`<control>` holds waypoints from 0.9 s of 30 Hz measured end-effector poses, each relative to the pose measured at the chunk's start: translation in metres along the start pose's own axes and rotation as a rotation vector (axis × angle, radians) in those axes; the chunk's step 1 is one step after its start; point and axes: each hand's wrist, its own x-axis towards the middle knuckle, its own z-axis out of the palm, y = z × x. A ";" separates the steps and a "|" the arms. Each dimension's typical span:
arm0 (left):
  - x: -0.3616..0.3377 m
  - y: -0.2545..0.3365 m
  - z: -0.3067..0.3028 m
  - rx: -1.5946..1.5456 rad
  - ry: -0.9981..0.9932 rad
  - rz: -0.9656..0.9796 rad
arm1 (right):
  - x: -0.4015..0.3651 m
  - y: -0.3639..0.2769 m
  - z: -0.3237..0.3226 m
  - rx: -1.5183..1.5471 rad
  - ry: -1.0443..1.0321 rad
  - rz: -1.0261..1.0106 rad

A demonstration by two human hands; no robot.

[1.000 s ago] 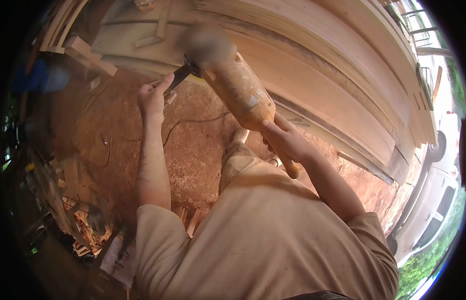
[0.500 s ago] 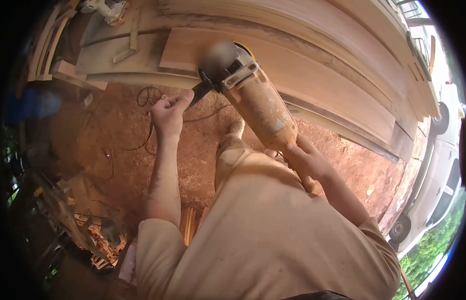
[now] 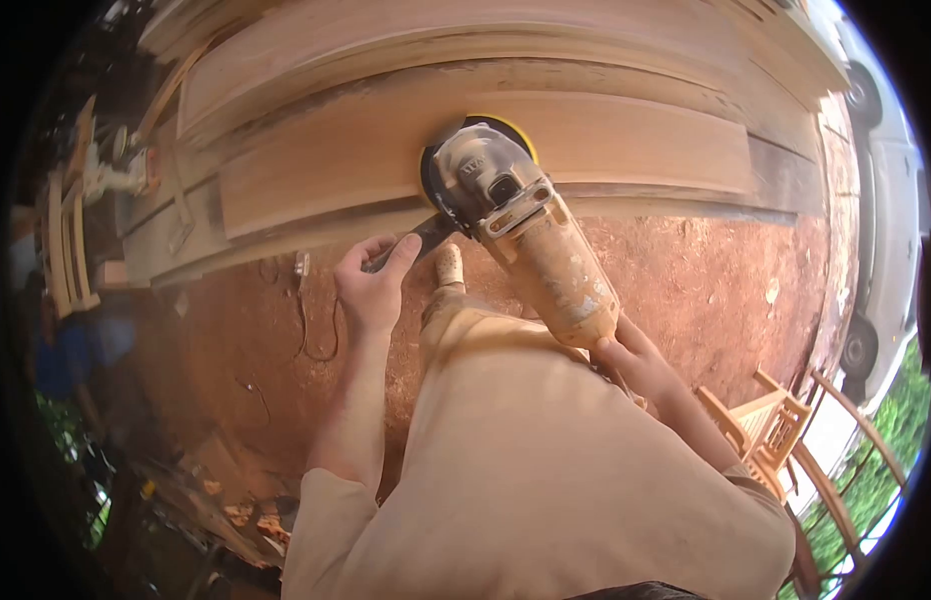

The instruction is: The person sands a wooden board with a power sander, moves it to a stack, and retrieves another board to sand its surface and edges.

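Note:
A dusty angle grinder [image 3: 552,270] with a round yellow-edged sanding pad [image 3: 526,130] lies across the middle of the view. Its pad overlaps a long reddish-brown wooden board [image 3: 331,165] on the workbench. With thumb and fingers, my left hand [image 3: 371,290] grips the black side handle [image 3: 436,232]. Around the rear end of the grinder's body, my right hand [image 3: 634,360] is closed; some of its fingers are hidden beneath the tool.
More long planks [image 3: 436,40] lie behind the board. A cordless tool [image 3: 121,175] rests at the left end. Below is reddish ground [image 3: 706,290] with a cord [image 3: 321,345]. Slatted wooden chair parts [image 3: 766,420] stand at right, near a parked white vehicle [image 3: 891,210]. A blue shape blurs at far left.
The view has turned, so board and bench sit more level and the chair parts show at right. The grinder's pad appears further right along the board; both hands keep their hold.

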 end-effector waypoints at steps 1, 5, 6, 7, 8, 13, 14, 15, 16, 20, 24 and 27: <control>0.001 0.003 0.010 0.001 -0.020 0.012 | -0.007 0.004 -0.004 0.069 0.015 -0.015; 0.013 0.023 0.029 0.084 -0.142 0.055 | -0.020 0.019 0.000 0.054 0.069 -0.013; 0.015 0.026 0.044 0.099 -0.183 0.061 | -0.024 0.023 -0.007 0.060 0.105 -0.059; 0.015 0.031 0.061 0.114 -0.217 0.071 | -0.029 0.028 -0.015 0.065 0.141 -0.102; 0.021 0.034 0.066 0.136 -0.255 0.090 | -0.033 0.027 -0.009 0.092 0.167 -0.105; 0.018 0.064 0.165 0.155 -0.412 0.166 | -0.064 0.041 -0.047 0.301 0.325 -0.085; 0.017 0.072 0.185 0.206 -0.441 0.199 | -0.069 0.046 -0.055 0.321 0.342 -0.095; 0.016 0.079 0.201 0.257 -0.467 0.230 | -0.074 0.051 -0.061 0.344 0.367 -0.089; 0.014 0.087 0.220 0.263 -0.484 0.242 | -0.078 0.054 -0.068 0.364 0.390 -0.084; 0.015 0.109 0.292 0.348 -0.632 0.288 | -0.086 0.063 -0.084 0.474 0.547 -0.144; 0.010 0.126 0.364 0.411 -0.763 0.393 | -0.099 0.050 -0.103 0.549 0.712 -0.152; -0.001 0.146 0.400 0.446 -0.816 0.460 | -0.107 0.047 -0.124 0.591 0.737 -0.116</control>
